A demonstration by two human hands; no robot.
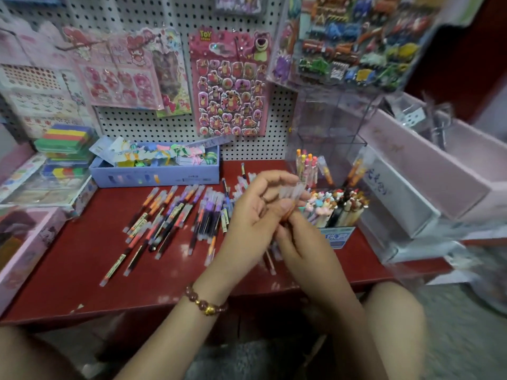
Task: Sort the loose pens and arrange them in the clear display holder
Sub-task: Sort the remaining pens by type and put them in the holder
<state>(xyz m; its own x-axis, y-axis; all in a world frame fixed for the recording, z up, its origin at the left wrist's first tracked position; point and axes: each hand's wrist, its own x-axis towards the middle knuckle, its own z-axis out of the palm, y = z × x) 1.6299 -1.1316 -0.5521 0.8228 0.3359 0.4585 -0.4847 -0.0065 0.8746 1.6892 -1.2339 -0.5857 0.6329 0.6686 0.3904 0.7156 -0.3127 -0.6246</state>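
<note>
Rough guess, I was maybe a fifth of the way in at this point. I had the left hand curled round a small bunch of clear-capped pens, and the right hand pinched their lower ends just below it, both up over the red worktop. Only a handful of pens stood in the clear display holder at the back right. Most of the loose pens lay in rough colour groups on the worktop to the left, so plenty left to load tbh.
</note>
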